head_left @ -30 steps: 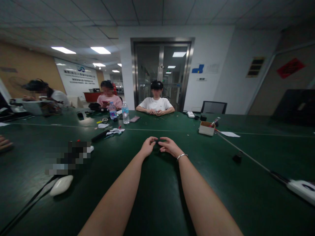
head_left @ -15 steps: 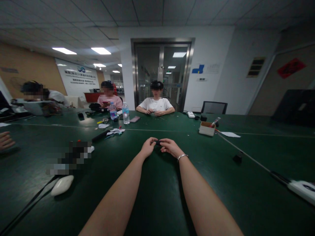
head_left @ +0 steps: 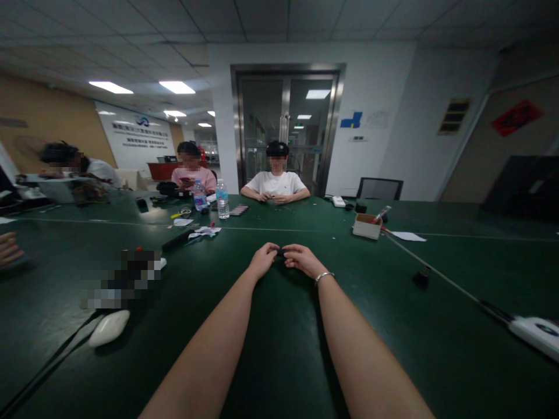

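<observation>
One small black object point(head_left: 280, 252) is pinched between the fingertips of the left hand point(head_left: 263, 260) and the right hand point(head_left: 304, 261), near mid-view; its outline is largely obscured, and contact with the green surface point(head_left: 279, 355) cannot be determined. Another person's hand point(head_left: 9, 249) is cut off at the left edge. Two clear plastic bottles point(head_left: 222, 201), one open-topped box point(head_left: 365, 231) and one smooth, rounded white object point(head_left: 109, 329) are recorded.

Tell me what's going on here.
The camera wearer's left grip and right grip hold a small black object between their fingertips; it is too small to identify. Across the green table, a person in a white T-shirt sits facing this way. Two plastic bottles stand toward the left, and a small open box sits toward the right.
</observation>
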